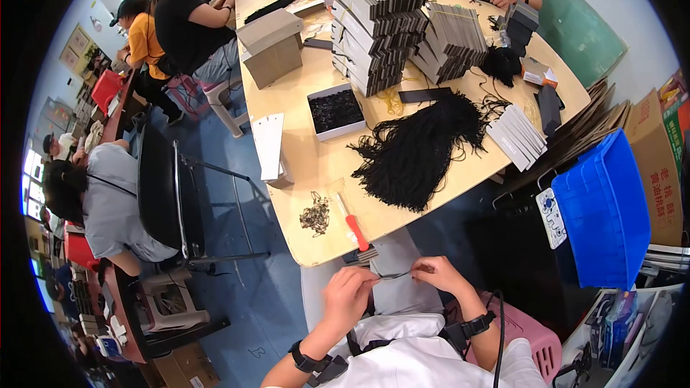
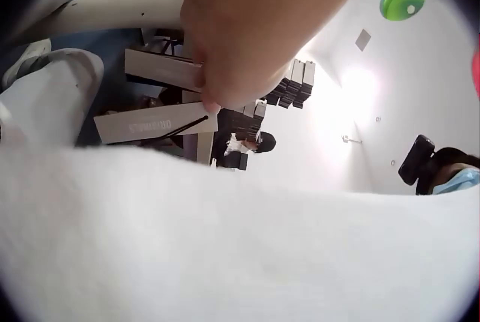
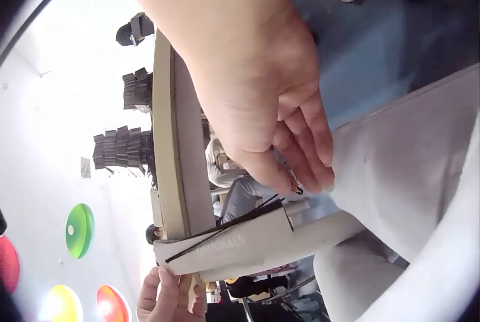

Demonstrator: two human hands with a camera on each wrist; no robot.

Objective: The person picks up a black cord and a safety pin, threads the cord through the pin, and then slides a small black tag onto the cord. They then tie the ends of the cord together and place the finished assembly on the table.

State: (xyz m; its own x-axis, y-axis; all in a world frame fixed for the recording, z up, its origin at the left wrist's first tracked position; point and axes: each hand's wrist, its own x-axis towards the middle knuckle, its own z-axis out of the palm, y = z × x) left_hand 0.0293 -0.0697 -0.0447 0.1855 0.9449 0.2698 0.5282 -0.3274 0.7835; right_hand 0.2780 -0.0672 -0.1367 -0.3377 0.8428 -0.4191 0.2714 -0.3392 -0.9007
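Observation:
My hands meet over my lap, just off the table's front edge. A long grey card tag (image 3: 232,253) printed "ORIGINALS" spans the gap between them, seen almost edge-on in the head view. The left hand (image 1: 348,294) pinches one end of it between thumb and finger. A thin black cord (image 3: 223,228) runs slantwise across the tag from near that end. At its other end the right hand (image 1: 437,274) pinches the cord between thumb and forefinger, other fingers loosely bent. More grey tags (image 1: 366,255) lie on my lap.
On the table (image 1: 295,241) are a black cord bundle (image 1: 420,154), tall tag stacks (image 1: 377,21), a white box of small black pieces (image 1: 336,111), a brass-coloured pile (image 1: 315,214) and a red-handled tool (image 1: 356,232). A blue bin (image 1: 604,208) stands right; a chair (image 1: 172,194) left.

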